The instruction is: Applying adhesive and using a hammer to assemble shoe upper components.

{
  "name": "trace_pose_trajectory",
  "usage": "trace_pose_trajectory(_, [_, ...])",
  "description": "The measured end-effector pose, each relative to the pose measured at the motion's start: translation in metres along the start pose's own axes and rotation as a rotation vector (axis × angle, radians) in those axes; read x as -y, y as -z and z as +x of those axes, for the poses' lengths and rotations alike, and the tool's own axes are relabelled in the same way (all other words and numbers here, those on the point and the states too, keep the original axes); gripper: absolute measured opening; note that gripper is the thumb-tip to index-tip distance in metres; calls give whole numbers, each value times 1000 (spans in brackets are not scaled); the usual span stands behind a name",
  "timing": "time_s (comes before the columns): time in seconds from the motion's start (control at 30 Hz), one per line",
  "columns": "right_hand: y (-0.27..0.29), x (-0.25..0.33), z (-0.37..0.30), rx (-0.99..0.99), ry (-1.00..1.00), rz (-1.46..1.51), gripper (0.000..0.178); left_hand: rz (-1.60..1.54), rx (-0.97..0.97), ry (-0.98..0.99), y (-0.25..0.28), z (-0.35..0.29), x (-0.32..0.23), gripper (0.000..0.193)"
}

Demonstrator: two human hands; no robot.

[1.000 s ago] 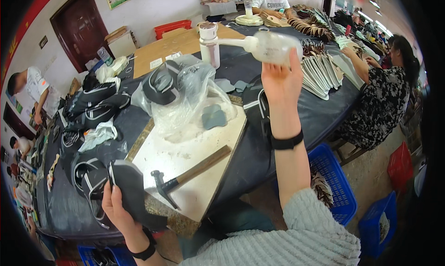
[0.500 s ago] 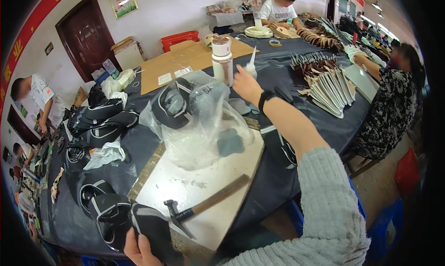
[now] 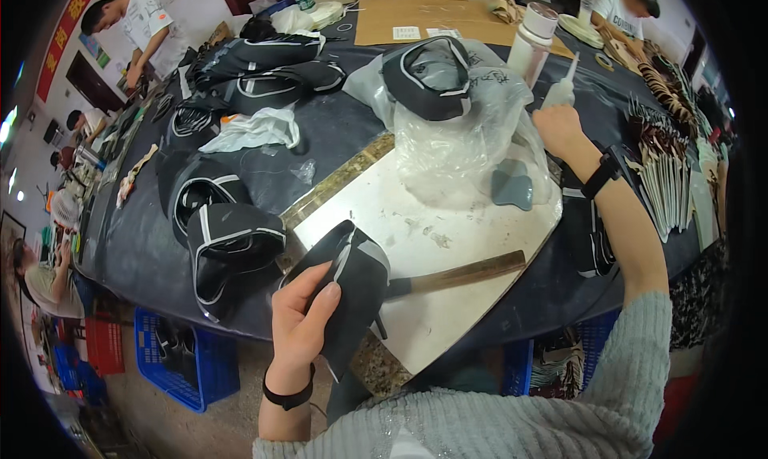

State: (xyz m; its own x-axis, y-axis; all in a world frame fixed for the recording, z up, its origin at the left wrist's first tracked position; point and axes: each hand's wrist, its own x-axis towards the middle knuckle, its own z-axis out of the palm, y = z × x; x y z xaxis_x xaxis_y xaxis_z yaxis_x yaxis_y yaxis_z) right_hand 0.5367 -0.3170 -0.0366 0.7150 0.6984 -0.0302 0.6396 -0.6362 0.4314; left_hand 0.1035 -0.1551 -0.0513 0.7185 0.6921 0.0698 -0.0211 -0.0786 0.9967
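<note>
Over the near left edge of a pale work board (image 3: 448, 319), we find a folded black fabric piece (image 3: 362, 287) with light grey trim, raised in the left hand (image 3: 308, 315). The grip is closed: thumb and forefinger pinch the cloth beside the trim, the other fingers partly hidden. We judge the piece light, pliant and unlikely to slip, with enough body to keep its fold; we would take hold along the trimmed edge, where doubled layers should resist stretching, leaving the broad panel unpinched. Behind it, partly covered, lies a hammer (image 3: 480, 272), its wooden handle slanting across the board; we expect its weight to sit in the head. Farther out, a clear plastic bag (image 3: 436, 159) bears another black piece (image 3: 420, 99), with a grey patch (image 3: 512, 187) at its side. Beyond the board, the right hand (image 3: 560, 127) is at a translucent squeeze bottle (image 3: 560, 93); we cannot tell whether its fingers close on it. We judge the bottle light and yielding, best held by the body, since the slender spout could bend. Beside it stands a white flask (image 3: 532, 47).
</note>
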Motion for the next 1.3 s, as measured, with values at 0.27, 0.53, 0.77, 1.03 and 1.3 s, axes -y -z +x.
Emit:
trace_pose_trajectory(0.27, [55,133,3,-382,643,1244,12,-36,113,43,-12,-19,17,24])
trace_pose_trajectory(0.53, [70,358,51,-544,992,800,16,29,103,4,-5,-36,19,25])
trace_pose_trajectory(0.77, [56,309,68,-489,828,1102,12,170,190,-14,-6,-23,19,26])
trace_pose_trajectory(1.03, [85,51,17,-995,318,1005,26,119,92,34,-8,-31,21,21])
trace_pose_trajectory(1.3, [18,-121,40,-728,-233,1056,12,149,106,28,-9,-25,19,18])
